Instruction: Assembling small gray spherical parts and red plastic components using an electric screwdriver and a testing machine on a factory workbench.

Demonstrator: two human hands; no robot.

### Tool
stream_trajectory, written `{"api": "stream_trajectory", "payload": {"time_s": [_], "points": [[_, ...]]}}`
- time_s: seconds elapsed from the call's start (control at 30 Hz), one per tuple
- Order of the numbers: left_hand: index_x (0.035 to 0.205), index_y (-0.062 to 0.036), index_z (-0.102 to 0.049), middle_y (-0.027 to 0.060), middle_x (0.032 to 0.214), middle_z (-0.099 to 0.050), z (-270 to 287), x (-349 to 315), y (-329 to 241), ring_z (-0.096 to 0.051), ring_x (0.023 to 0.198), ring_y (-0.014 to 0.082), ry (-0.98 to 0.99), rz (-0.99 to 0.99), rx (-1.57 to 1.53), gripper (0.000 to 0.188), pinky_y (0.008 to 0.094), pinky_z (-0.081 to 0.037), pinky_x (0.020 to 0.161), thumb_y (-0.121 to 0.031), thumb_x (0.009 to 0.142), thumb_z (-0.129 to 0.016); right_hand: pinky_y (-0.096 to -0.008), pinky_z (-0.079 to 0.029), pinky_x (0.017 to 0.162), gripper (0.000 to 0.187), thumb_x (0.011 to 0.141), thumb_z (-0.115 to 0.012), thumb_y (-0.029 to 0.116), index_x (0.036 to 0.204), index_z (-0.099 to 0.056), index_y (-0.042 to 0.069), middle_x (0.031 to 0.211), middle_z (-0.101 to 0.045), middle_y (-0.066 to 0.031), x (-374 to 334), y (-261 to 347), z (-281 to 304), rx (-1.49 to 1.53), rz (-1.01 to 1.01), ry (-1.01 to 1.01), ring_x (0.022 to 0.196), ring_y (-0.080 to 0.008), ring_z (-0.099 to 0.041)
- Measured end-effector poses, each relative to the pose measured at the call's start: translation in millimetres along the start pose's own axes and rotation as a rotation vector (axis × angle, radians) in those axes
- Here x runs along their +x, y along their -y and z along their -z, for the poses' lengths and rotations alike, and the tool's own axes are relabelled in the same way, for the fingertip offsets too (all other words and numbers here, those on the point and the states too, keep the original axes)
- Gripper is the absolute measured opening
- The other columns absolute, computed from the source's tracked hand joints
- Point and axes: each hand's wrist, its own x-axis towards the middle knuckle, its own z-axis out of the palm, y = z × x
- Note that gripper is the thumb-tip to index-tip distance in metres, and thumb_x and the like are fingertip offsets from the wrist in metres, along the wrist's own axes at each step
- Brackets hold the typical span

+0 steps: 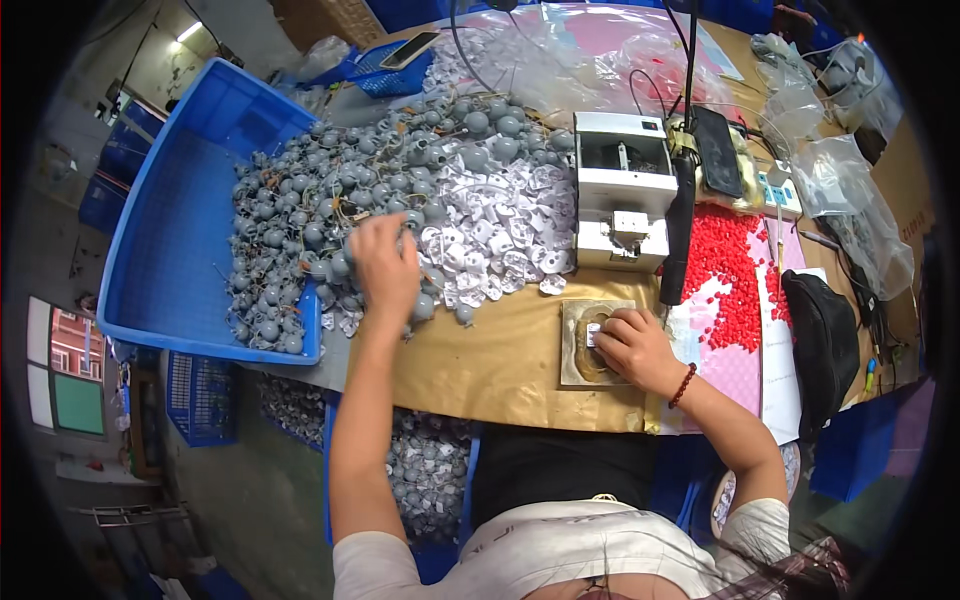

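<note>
Head view: person's left hand (384,262) at heaped grey round parts (275,237), beside white pieces (512,228) — fingers half-curled, can't tell if holding one. Right hand (642,350) on square block (570,345) on table (465,375) — fingers bent, grip unclear.

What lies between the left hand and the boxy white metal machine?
In the head view, heaped small white plastic pieces lie between the left hand and the machine.
</note>
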Motion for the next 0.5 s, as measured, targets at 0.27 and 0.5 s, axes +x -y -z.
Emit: {"api": "stream_trajectory", "payload": {"time_s": [0.27,0.5], "points": [[0.093,-0.0110,-0.071,0.0065,0.102,-0.062,-26.8,70.2,38.0,-0.051,0.107,0.0307,0.245,-0.229,0.267,0.015,0.0425,-0.045,0.091,-0.009,0.077,-0.069,-0.0401,-0.048,0.085,0.031,0.076,-0.075,0.010,0.105,-0.065,0.008,0.105,-0.060,-0.0106,2.0,5.3,7.9,0.213,-0.166,-0.047,0.101,-0.0305,-0.057],[0.088,-0.0041,-0.067,0.0149,0.075,-0.067,25.1,140.5,-18.6,-0.064,0.070,0.0339,0.091,0.141,-0.375,0.014,0.0432,-0.050,0.067,-0.016,0.090,-0.060,-0.0358,-0.051,0.084,0.032,0.082,-0.071,0.002,0.113,-0.063,0.002,0.109,-0.062,-0.0160,25.9,10.9,59.2,0.478,-0.339,-0.245,0.095,-0.0303,-0.063]]}}
